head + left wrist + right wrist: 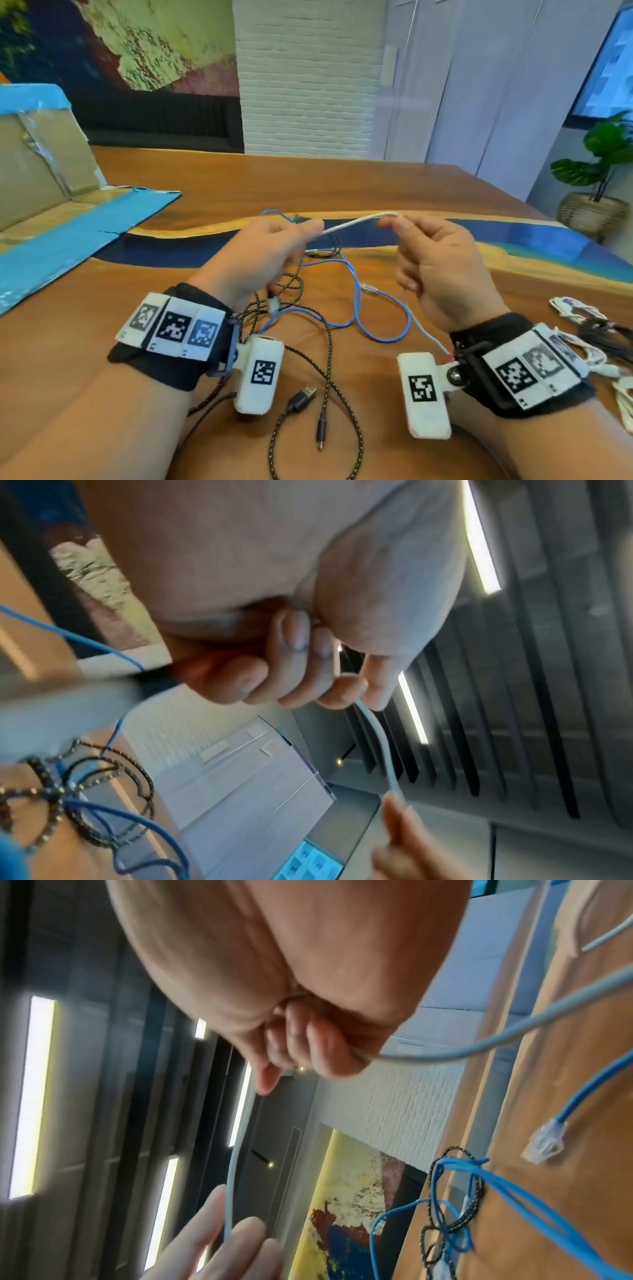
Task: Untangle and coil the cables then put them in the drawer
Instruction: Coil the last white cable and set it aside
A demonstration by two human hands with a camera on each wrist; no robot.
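Head view: my left hand [263, 253] and right hand [442, 263] both pinched white cable [356, 222], short stretch held taut between them above wooden table [342, 178]. Blue cable [380, 301] and black braided cable [329, 346] lay knotted together underneath. Cardboard box [44, 164] sat far left.

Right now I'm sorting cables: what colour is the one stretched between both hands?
White cable; clearest in the head view.
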